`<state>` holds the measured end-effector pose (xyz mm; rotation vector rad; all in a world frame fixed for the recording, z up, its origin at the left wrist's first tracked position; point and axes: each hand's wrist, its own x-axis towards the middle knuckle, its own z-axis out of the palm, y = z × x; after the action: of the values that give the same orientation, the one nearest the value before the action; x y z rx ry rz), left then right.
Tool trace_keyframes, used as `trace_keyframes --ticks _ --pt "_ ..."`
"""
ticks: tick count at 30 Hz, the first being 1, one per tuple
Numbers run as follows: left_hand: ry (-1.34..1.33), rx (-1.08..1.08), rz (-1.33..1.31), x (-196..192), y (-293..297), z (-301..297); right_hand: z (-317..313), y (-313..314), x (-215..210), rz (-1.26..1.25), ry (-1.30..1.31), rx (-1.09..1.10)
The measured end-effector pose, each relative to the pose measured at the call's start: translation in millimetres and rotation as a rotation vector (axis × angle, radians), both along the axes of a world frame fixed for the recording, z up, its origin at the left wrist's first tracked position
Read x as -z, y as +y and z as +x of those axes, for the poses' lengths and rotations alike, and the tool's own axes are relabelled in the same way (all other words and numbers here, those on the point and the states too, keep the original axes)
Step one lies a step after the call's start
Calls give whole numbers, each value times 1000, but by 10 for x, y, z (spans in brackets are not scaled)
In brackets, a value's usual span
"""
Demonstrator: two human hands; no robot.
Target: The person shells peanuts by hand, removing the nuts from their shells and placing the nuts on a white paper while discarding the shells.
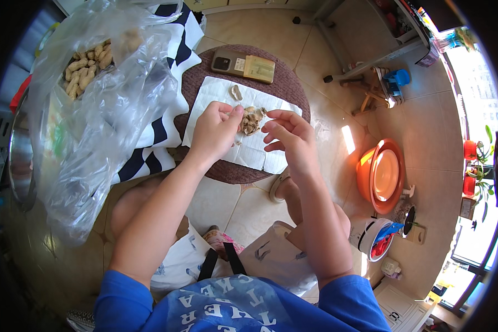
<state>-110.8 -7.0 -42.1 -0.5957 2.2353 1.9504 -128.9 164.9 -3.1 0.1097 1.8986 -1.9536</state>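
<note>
Head view, looking down over a round brown stool top [282,86] used as the desk. A white paper sheet [216,102] is spread on it, and a small heap of pale peanut shells [253,120] lies near the middle of the sheet. One separate curved shell piece [236,92] rests on the sheet further from the person, apart from the heap.

Left hand [216,133]: fingers closed, thumb and forefinger pinched together right at the left edge of the heap; whatever is pinched is too small to make out. Right hand [290,135]: fingers loosely curled and spread, hovering at the right edge of the heap, gripping nothing visible.

At the far edge of the stool top, a dark phone [229,62] lies beside a flat yellowish-green packet [259,69], the two touching.

To the left, a clear crumpled plastic bag [102,110] holds unshelled peanuts [86,69], resting on black-and-white striped cloth [169,47].

On the beige tiled floor [326,41], right side: stacked orange plastic basins [382,176]
</note>
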Motion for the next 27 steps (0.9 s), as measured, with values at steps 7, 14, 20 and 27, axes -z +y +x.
trace_keyframes --ticks 7,14,20,27 --pt "-5 -14 197 -228 -70 15 -45 148 25 -22 28 76" --pt "129 501 316 24 634 485 167 -141 108 -682 7 387" --pt "169 284 103 -299 458 348 449 -151 -985 -722 636 248" --pt "384 300 -272 -263 220 465 889 -1226 -1775 -271 960 -56"
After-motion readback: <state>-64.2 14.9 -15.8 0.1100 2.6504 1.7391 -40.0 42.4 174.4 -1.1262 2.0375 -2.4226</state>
